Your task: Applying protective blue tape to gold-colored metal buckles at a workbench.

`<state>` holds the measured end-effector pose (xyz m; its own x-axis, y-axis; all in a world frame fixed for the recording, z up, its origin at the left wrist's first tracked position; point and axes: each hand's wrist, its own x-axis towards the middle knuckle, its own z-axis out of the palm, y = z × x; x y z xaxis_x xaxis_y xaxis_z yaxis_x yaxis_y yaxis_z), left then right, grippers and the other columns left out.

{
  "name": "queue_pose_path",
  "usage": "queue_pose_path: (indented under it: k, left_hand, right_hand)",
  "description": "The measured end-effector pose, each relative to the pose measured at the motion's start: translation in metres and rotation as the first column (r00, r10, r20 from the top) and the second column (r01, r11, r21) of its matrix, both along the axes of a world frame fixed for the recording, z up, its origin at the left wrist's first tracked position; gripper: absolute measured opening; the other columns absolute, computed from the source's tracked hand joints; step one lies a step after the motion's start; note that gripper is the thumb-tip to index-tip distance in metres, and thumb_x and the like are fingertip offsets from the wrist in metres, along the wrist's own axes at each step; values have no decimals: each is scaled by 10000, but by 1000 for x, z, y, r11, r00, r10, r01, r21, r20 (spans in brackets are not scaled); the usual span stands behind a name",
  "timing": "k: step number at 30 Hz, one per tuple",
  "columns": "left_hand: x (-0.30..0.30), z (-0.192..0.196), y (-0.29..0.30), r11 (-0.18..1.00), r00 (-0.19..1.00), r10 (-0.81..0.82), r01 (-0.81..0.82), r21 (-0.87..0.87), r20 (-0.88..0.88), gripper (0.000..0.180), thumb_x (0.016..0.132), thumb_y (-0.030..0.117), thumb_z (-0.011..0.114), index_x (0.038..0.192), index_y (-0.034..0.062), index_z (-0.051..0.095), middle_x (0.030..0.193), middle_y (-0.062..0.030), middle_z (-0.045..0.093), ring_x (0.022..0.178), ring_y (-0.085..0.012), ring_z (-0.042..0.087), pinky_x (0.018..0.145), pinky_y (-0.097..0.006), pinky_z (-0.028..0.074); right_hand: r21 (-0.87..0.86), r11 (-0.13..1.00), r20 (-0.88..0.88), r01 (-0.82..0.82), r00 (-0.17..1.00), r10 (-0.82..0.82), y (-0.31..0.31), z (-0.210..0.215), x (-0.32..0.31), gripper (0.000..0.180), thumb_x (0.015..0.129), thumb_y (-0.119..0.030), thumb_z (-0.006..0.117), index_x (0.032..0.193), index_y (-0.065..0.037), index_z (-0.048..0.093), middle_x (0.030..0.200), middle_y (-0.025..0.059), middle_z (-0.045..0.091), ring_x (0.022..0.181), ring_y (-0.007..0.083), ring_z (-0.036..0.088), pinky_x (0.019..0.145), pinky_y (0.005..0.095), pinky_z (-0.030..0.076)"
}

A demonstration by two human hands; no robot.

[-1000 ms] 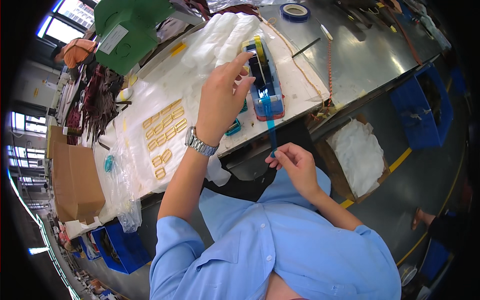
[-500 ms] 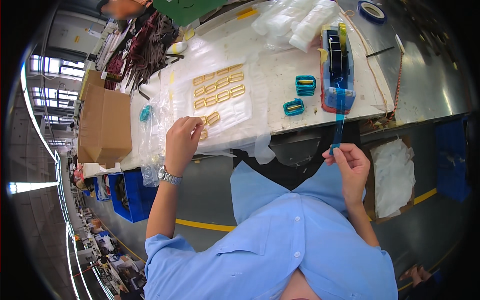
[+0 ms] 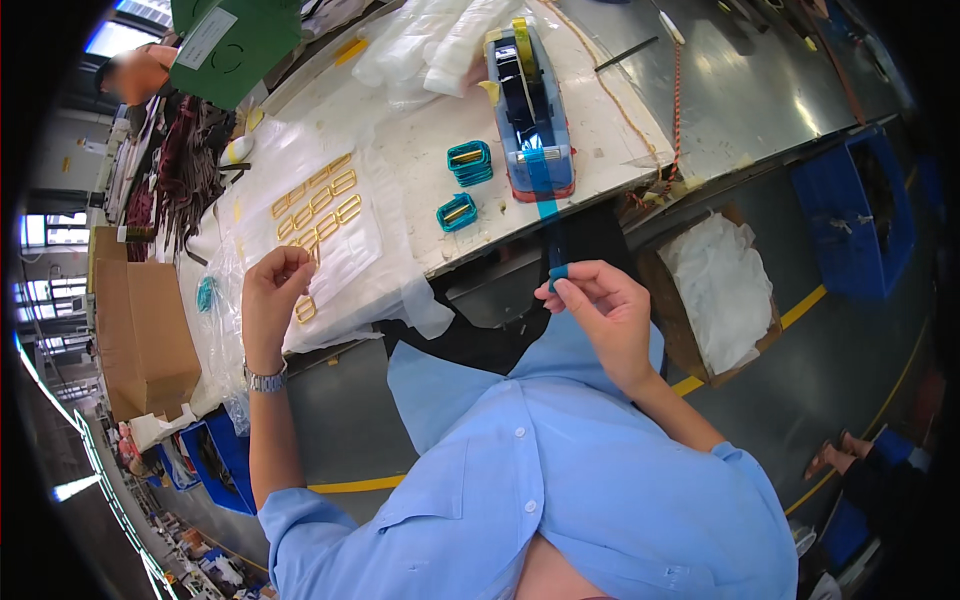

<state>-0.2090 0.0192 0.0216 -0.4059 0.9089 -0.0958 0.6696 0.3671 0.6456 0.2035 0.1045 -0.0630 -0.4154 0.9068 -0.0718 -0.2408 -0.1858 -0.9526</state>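
My left hand (image 3: 274, 298), a metal watch on its wrist, is closed in a pinch over the near end of a white sheet. At its fingertips a gold slide buckle (image 3: 316, 254) shows in part. More gold slide buckles (image 3: 318, 215) lie in rows beyond it, and one buckle (image 3: 305, 309) lies just below the fingers. My right hand (image 3: 606, 308) pinches the free end of a blue tape strip (image 3: 553, 235), stretched over the table edge from the tape dispenser (image 3: 540, 140). Left of the dispenser sit two bundles of gold buckles wrapped in blue tape, a larger bundle (image 3: 468, 162) and a smaller bundle (image 3: 457, 212).
Clear plastic bags (image 3: 430, 45) lie at the back. An open cardboard box (image 3: 145, 335) stands at the left, near dark straps (image 3: 180, 160). Below the table's right end is a box of white plastic (image 3: 722, 290), with a blue bin (image 3: 860, 215) beyond. Another person (image 3: 135, 75) is at far left.
The whole view has turned, so the table sits further left. My left hand has drawn slightly back from the buckle rows; my right hand still holds the tape end.
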Motion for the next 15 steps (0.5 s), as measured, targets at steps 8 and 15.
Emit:
queue_pose_path:
  k: [8,15]
  left_hand:
    - [172,-12,30,978,434,-207,86,188,877,163,957,68,800,1099,-8,780,1541,-220,614,1388,-289,624,1182,-433,481]
    - [210,-25,52,982,382,-161,150,111,910,123,963,72,821,1062,-3,818,1480,-182,647,1476,-249,537,1174,-397,460]
  right_hand:
    - [-8,1000,25,-9,1000,9,0,-2,2,176,1085,-22,639,1229,58,702,1076,115,814,945,124,756,902,283,620]
    - [10,1000,80,25,996,-25,-5,1,2,291,1051,-6,677,1327,85,688,1065,126,831,959,134,786,875,284,629]
